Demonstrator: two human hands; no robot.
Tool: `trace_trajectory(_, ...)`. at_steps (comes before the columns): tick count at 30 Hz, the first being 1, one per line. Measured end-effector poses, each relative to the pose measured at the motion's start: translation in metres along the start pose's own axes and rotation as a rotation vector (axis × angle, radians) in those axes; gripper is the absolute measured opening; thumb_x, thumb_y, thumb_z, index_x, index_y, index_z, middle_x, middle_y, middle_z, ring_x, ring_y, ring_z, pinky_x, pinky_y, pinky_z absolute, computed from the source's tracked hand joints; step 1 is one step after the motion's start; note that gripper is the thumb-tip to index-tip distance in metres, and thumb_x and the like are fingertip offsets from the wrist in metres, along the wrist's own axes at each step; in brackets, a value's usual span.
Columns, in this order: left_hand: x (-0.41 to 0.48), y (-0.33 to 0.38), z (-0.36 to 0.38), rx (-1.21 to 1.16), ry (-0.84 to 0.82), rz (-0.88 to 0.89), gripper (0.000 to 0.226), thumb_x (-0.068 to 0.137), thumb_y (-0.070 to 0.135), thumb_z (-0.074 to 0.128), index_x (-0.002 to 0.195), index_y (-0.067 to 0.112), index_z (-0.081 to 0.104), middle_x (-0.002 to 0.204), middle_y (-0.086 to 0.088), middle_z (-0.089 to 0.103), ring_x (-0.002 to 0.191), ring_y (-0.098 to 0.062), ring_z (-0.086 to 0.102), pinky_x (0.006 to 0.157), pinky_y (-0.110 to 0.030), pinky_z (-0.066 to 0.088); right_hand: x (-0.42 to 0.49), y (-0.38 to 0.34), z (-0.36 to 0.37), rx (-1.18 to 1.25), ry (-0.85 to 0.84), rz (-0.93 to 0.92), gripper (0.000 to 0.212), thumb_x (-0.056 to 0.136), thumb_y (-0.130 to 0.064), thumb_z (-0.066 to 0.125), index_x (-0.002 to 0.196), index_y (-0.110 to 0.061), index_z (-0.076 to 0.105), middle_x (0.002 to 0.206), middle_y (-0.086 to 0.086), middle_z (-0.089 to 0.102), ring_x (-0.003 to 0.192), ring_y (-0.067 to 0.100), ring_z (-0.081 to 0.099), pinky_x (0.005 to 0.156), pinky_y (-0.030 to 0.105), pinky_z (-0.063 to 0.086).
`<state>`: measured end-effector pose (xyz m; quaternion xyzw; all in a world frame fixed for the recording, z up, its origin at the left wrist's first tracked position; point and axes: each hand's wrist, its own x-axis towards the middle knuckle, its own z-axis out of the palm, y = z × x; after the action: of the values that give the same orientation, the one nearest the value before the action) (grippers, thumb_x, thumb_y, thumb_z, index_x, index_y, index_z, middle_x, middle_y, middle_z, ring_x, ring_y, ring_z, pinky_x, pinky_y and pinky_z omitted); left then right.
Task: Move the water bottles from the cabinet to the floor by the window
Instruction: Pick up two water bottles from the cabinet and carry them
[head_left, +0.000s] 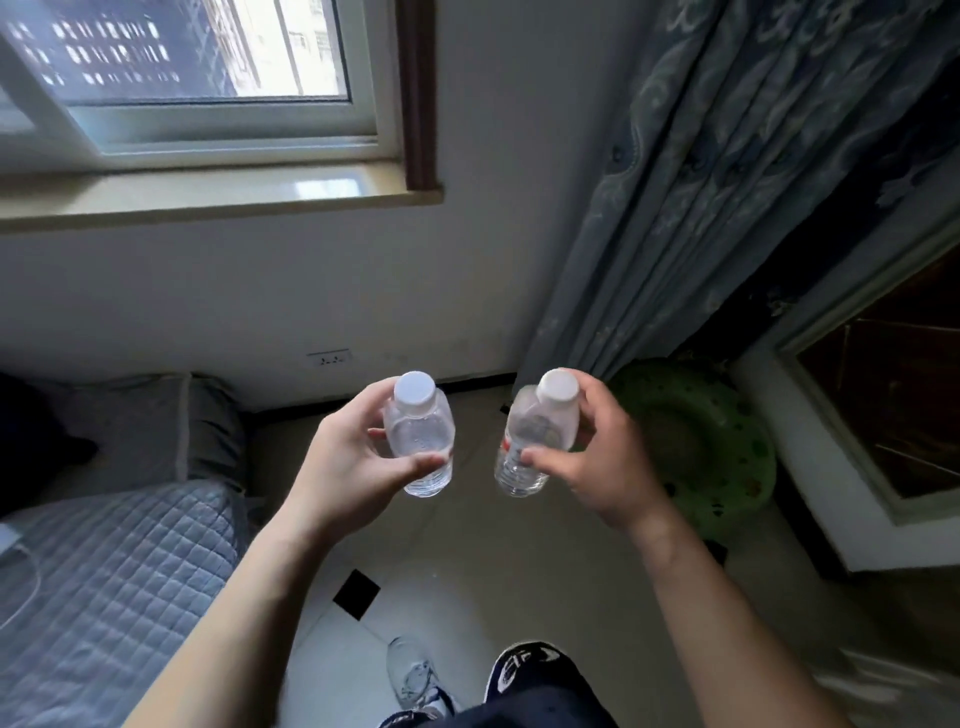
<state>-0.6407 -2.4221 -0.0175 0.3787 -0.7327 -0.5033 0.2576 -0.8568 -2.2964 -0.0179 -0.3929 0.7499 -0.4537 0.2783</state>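
1. Clear plastic left bottle (422, 435) — white cap up, clasped in the left hand (347, 467).
2. Right bottle (535, 441) — wrapped by the right hand (602, 457), both held above the floor (467, 545) below the window (208, 78).

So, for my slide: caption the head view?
Left hand and right hand each carry a capped water bottle toward the window.

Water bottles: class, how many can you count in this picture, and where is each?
2. One bottle is held in the left hand, the other bottle in the right hand. None visible elsewhere.
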Motion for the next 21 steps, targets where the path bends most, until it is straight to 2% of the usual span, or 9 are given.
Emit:
trace_trajectory(4,0.019,-0.019,-0.035,-0.025,0.029,-0.034,0.064,0.060,0.027,0.088,0.115,0.039,0.059,0.104,0.009,0.072,0.093,-0.015,0.070,0.087,-0.044,0.056,0.027,-0.018,0.032,-0.016,-0.038,0.004,0.072,0.059,-0.011,0.089,0.120,-0.032,0.056,0.106,-0.016,0.069,0.095,-0.001,0.065,0.082,0.020,0.052)
trace_trajectory(9,0.048,-0.039,-0.069,-0.033,0.065,-0.072,0.065,0.057,0.034,0.087,0.116,0.035,0.060,0.104,0.009,0.072,0.096,-0.016,0.069,0.088,-0.047,0.055,0.067,-0.029,0.065,-0.024,-0.104,0.013,0.069,0.055,-0.024,0.087,0.118,-0.032,0.060,0.106,-0.014,0.071,0.101,0.007,0.066,0.091,0.038,0.055)
trace_trajectory(15,0.093,-0.060,-0.100,-0.028,0.098,-0.113,0.061,0.063,0.021,0.089,0.115,0.037,0.060,0.106,0.012,0.071,0.101,-0.012,0.067,0.091,-0.042,0.054,0.131,-0.038,0.103,-0.022,-0.184,0.007,0.068,0.055,-0.025,0.084,0.119,-0.031,0.061,0.105,-0.013,0.071,0.101,0.009,0.067,0.091,0.043,0.054)
trace_trajectory(21,0.146,-0.081,-0.127,-0.026,0.141,-0.167,0.062,0.062,0.022,0.088,0.115,0.039,0.060,0.107,0.011,0.071,0.101,-0.013,0.067,0.091,-0.043,0.054,0.202,-0.048,0.137,-0.001,-0.261,0.008,0.066,0.058,-0.021,0.084,0.117,-0.038,0.059,0.105,-0.015,0.071,0.100,0.009,0.067,0.091,0.043,0.055)
